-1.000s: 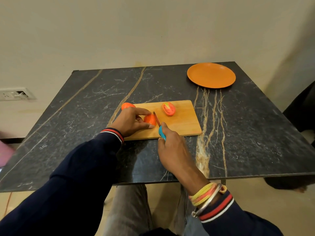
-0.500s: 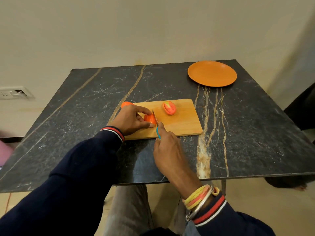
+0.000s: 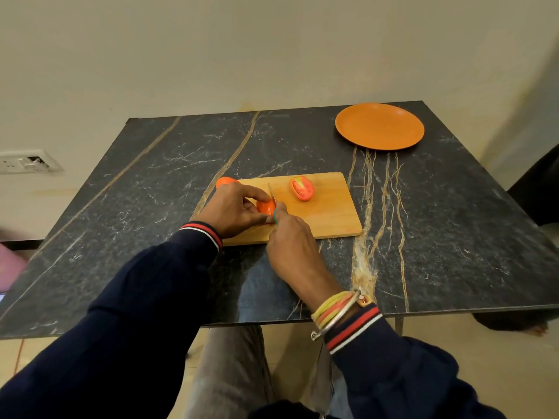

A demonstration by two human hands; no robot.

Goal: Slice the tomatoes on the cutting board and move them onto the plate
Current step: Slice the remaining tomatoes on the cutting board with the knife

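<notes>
A wooden cutting board [image 3: 329, 213] lies in the middle of the dark marble table. My left hand [image 3: 233, 208] pinches a tomato piece [image 3: 266, 207] near the board's left part. My right hand [image 3: 290, 243] grips a knife with a teal handle [image 3: 275, 219]; its blade [image 3: 272, 193] stands on the right side of that piece. A cut tomato half [image 3: 302, 188] lies face up farther right on the board. A whole tomato [image 3: 226, 182] sits at the board's far left corner, partly hidden behind my left hand. The orange plate [image 3: 379, 126] holds nothing.
The plate stands at the table's far right corner, apart from the board. A wall socket [image 3: 25, 161] is on the wall to the left. My legs show below the table's near edge [image 3: 453, 309]. A dark object [image 3: 538, 189] stands beyond the right edge.
My right hand with the knife has shifted left and forward, bringing the blade closer onto the held tomato piece. My left hand keeps its hold on that piece.
</notes>
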